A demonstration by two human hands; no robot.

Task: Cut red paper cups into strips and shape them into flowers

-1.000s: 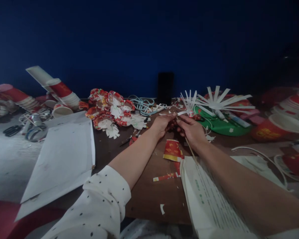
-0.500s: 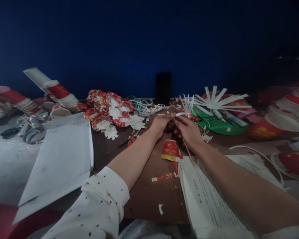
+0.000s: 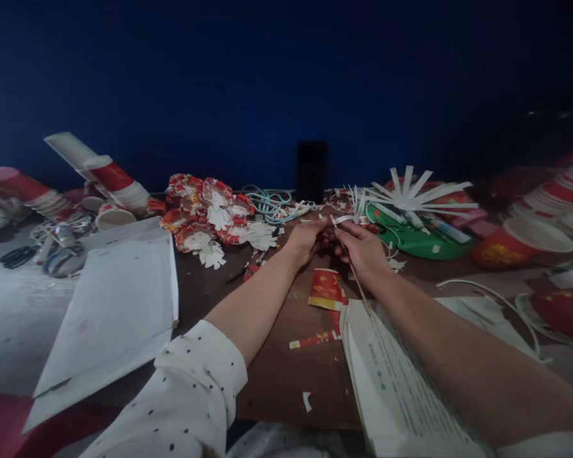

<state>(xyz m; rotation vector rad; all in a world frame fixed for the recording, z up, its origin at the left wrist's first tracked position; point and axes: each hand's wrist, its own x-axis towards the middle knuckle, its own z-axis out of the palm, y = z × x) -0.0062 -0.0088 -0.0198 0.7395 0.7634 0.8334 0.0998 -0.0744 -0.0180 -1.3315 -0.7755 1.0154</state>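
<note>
Close together above the brown table, both of my hands are closed at the fingertips. My left hand (image 3: 306,242) pinches around the upper end of a thin wooden stick (image 3: 360,285), beside a small curled white paper strip (image 3: 344,219). The stick runs down under my right hand (image 3: 363,249), whose fingers are wrapped on it; its lower end reaches the printed paper. Fingers partly hide what each hand grips. Just below lies a red and gold piece cut from a paper cup (image 3: 325,287), with a narrow red strip (image 3: 314,340) nearer me.
Decorated red-and-white paper crafts (image 3: 214,213) lie left of centre. A white board (image 3: 119,299) is at left, stacked paper cups (image 3: 119,181) behind it. A dark phone (image 3: 311,170) stands at the back. At right are a fringed white paper piece (image 3: 413,202), a green sheet (image 3: 423,245) and printed paper (image 3: 401,381).
The top end of the stick now shows between my fingertips, beside the white strip. My hands have barely moved, and the view has shifted slightly.
</note>
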